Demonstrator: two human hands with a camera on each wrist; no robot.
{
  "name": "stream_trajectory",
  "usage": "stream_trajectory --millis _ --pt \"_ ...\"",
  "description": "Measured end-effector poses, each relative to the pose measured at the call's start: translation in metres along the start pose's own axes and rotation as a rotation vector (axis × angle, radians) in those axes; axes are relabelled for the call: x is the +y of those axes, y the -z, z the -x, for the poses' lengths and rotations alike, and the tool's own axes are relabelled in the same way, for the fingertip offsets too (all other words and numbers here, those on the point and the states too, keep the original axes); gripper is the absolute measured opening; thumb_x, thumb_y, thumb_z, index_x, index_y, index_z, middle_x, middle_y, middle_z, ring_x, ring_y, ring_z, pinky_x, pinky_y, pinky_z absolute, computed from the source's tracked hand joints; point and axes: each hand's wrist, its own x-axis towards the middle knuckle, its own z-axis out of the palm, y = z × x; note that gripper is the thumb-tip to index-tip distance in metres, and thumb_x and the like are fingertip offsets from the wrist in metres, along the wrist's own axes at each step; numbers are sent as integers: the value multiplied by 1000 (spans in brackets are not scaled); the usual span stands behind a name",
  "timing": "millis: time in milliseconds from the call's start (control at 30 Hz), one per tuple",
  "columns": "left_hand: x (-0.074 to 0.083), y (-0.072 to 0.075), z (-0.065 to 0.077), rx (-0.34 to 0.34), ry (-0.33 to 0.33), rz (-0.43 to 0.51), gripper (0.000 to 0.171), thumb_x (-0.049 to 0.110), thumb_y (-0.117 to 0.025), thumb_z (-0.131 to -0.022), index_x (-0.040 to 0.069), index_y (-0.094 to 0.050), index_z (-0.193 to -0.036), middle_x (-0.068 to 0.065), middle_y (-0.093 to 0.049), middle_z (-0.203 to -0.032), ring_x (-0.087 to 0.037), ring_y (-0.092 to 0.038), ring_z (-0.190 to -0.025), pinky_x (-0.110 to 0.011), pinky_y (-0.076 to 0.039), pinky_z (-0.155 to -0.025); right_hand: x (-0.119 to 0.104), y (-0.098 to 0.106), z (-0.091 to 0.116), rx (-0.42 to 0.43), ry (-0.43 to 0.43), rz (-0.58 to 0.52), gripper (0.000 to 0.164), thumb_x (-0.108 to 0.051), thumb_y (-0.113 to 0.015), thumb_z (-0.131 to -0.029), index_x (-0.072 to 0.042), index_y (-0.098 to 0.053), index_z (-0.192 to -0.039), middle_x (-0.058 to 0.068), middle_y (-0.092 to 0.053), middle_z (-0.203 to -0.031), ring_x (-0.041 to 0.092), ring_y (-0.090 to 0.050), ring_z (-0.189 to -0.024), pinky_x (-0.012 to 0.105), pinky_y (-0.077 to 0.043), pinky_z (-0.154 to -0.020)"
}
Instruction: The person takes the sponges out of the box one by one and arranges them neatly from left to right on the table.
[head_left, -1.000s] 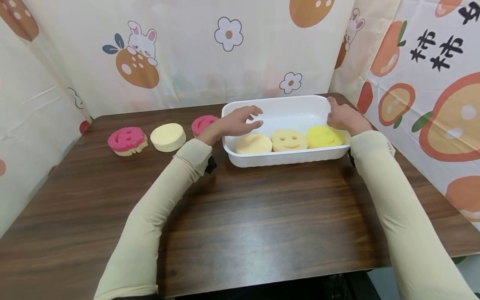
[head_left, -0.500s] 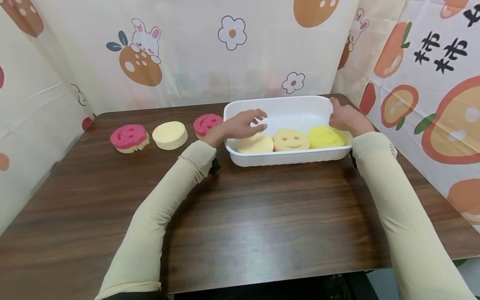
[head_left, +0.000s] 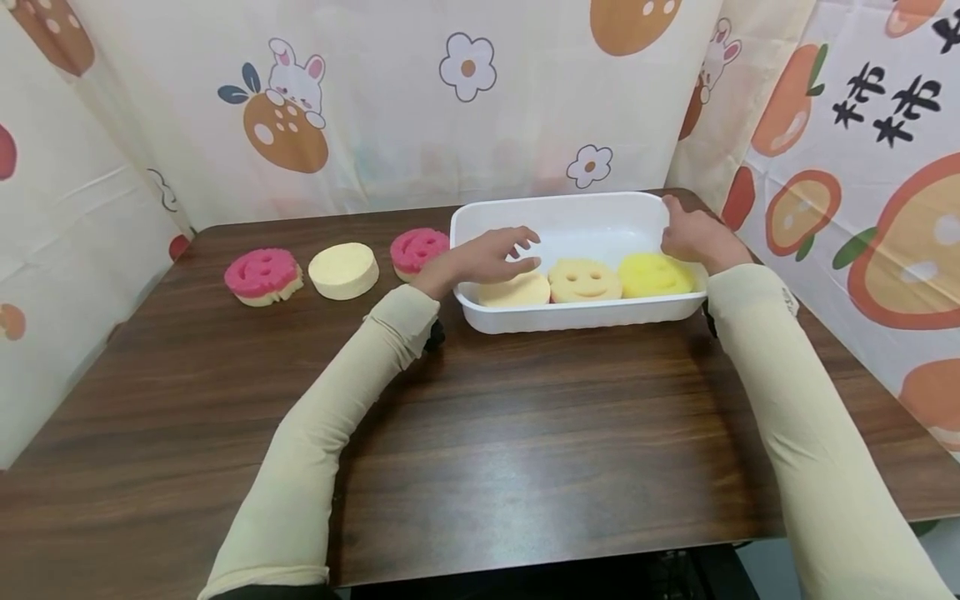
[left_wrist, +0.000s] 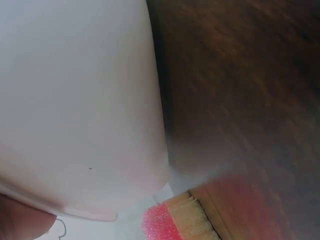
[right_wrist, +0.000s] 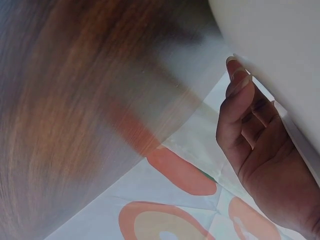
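Observation:
A white plastic tray (head_left: 577,318) stands toward the back of the table. In its front row lie a plain cream round sponge (head_left: 517,292), a cream smiley sponge (head_left: 585,282) and a bright yellow smiley sponge (head_left: 657,277). My left hand (head_left: 491,255) hovers over the tray's left end, fingers slightly bent, thumb apart, above the plain sponge. At the tray's right end, my right hand (head_left: 697,235) grips the rim; the right wrist view shows its bent fingers (right_wrist: 239,107) against the outer wall. Only a bit of the left hand appears in the left wrist view.
Left of the tray, a pink smiley sponge (head_left: 417,250), a plain cream sponge (head_left: 343,271) and another pink smiley sponge (head_left: 262,275) stand on the brown wooden table (head_left: 525,433). Patterned cloth (head_left: 390,108) hangs behind and on both sides.
The head view shifts slightly. My left hand moves a little right and lower over the tray's left end. The right hand stays at the tray's right end; the sponges keep their places.

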Motion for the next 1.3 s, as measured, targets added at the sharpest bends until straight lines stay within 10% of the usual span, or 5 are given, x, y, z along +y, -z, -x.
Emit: stream_trajectory --millis 1300 --pt "0 1 0 -156 -17 -191 43 44 -50 -98 16 -62 -130 -3 -63 -132 -20 -54 -122 -37 -39 -111 -1 2 3 -35 -20 -9 79 -25 -36 -101 -12 17 -157 40 -30 -145 50 -41 -118 71 -33 -108"
